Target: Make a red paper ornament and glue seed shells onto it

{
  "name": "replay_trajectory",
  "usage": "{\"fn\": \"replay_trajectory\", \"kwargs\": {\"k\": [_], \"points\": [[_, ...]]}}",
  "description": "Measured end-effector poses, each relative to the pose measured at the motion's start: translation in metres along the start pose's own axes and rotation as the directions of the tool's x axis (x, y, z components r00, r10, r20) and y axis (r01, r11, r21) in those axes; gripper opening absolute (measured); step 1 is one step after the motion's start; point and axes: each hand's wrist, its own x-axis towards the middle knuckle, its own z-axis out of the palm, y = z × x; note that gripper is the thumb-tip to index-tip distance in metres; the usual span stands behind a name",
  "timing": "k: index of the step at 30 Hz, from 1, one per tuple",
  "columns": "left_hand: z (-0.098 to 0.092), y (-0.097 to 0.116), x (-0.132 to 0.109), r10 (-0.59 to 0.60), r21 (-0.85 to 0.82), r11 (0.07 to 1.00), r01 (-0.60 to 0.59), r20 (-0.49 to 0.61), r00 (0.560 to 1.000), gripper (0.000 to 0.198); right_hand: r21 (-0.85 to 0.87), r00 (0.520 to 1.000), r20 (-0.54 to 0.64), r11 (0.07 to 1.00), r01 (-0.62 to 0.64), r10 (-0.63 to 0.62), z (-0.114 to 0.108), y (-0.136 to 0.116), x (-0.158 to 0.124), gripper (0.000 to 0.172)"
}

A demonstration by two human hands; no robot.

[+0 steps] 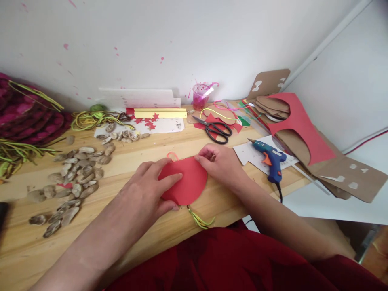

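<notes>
A round red paper disc (189, 182) lies on the wooden table in front of me. A pink cord loop (172, 155) sticks out at its top edge, and a yellow-green string tassel (200, 218) hangs out at the bottom. My left hand (151, 184) holds the disc's left side, index finger across its face and thumb at the lower edge. With fingertips closed together, my right hand (220, 163) pinches the upper right edge. Whatever lies under the disc is hidden.
Peanut shells (80, 171) are scattered at left, by string bundles (97, 119). Black-handled scissors (215, 129) and a pink-stained cup (200, 96) are behind. At right, a blue glue gun (271, 157) rests on paper, near cut red card (303, 121) and cardboard (354, 178).
</notes>
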Motion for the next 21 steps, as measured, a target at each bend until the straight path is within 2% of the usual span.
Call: {"fn": "replay_trajectory", "kwargs": {"k": [7,16,21], "points": [[0.0020,-0.0024,-0.0001,0.009,0.000,1.000,-0.009,0.004,1.000,0.052,-0.048,0.999,-0.034,0.998,0.031,-0.032,0.0031,-0.0008,-0.0012,0.009],[-0.0013,0.0014,-0.0020,-0.009,0.001,1.000,0.009,-0.010,1.000,0.042,-0.082,0.999,-0.044,0.996,0.014,-0.018,0.0037,-0.0014,0.0012,0.009],[-0.0030,0.0023,-0.0015,-0.009,-0.001,1.000,0.009,0.012,1.000,0.046,-0.088,0.999,-0.038,0.996,0.007,-0.010,0.0036,-0.0012,0.0012,0.008]]}}
